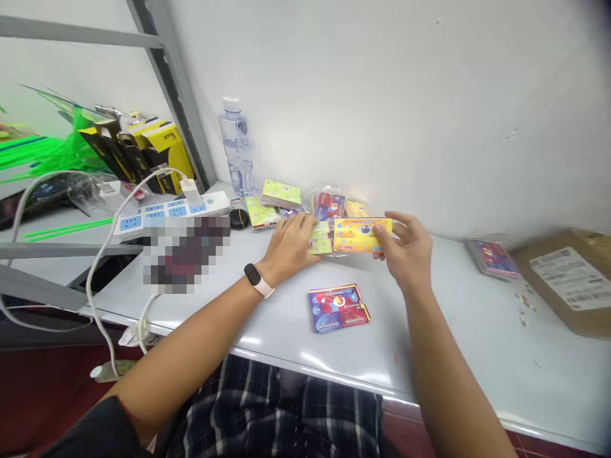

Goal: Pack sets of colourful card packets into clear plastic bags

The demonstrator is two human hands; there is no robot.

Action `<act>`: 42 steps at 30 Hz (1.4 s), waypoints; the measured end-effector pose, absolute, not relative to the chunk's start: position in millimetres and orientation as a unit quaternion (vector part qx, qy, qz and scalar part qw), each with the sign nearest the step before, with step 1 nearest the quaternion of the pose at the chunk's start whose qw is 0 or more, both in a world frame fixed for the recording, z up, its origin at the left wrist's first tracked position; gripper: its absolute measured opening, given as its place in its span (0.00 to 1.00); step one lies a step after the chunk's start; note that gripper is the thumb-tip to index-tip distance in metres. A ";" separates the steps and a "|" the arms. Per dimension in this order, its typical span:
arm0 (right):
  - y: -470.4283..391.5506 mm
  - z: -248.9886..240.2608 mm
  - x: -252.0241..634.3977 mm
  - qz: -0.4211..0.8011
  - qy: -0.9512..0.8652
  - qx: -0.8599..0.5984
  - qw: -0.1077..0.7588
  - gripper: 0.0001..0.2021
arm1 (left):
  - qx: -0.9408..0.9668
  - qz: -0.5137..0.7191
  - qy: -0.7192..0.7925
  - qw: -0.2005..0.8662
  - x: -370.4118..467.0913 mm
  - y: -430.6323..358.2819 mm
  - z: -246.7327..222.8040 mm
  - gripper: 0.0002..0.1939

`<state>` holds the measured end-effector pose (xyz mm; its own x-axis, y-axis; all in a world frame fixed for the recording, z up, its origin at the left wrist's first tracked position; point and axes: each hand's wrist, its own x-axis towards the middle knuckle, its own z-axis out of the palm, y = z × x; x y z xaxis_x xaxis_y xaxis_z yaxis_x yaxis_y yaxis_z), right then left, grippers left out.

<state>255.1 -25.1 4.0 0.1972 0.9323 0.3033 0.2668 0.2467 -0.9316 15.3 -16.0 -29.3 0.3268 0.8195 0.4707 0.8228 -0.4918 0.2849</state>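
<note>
In my right hand (413, 251) is a yellow printed card (360, 236), pinched between thumb and fingers and raised over the table. My left hand (293, 238) is closed around the near end of a green card packet (321, 242), whose right end comes close to the yellow card. The fingertips of that hand are partly hidden. On the table in front of both hands lies a stack of red and blue cards (338, 308), its edges slightly uneven. Behind the hands are green card packs (281, 193) and a clear-wrapped red and blue pack (328, 205).
A water bottle (236, 149) stands by the wall. Left are a power strip (162, 213) with white cables, a round black object (239, 219), yellow-black boxes (167, 149) and a metal frame (176, 83). Right are another card pack (494, 257) and a cardboard box (568, 280).
</note>
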 end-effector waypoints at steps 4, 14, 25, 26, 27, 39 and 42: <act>-24.4 5.3 257.4 0.337 -0.573 -0.531 0.526 0.32 | -0.812 -0.284 -0.510 0.009 15.2 -15.0 -29.5 0.30; -26.1 -5.9 240.4 0.341 -0.559 -0.520 0.549 0.26 | -0.815 -0.310 -0.489 -0.005 16.3 -15.0 -31.8 0.32; -30.5 -3.6 239.2 0.282 -0.629 -0.518 0.507 0.17 | -0.803 -0.324 -0.500 -0.006 16.2 -14.2 -31.8 0.27; -29.6 -1.1 244.8 0.276 -0.611 -0.537 0.512 0.18 | -0.801 -0.324 -0.503 -0.005 16.0 -13.7 -31.9 0.27; -29.2 1.8 250.9 0.275 -0.610 -0.556 0.493 0.19 | -0.798 -0.324 -0.507 -0.004 15.8 -13.3 -31.9 0.26; -28.1 5.2 268.0 0.365 -0.775 -0.516 -0.014 0.16 | -0.796 -0.314 -0.517 0.002 16.0 -13.5 -32.9 0.26; -25.6 4.7 270.8 0.374 -0.774 -0.512 0.013 0.13 | -0.797 -0.314 -0.515 0.002 16.1 -13.6 -33.2 0.26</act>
<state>270.8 -25.6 4.7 -0.4762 0.8012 -0.3624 0.7820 0.1974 -0.5912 16.1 -13.6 -33.2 0.2717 0.8199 0.5040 0.8230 -0.4694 0.3199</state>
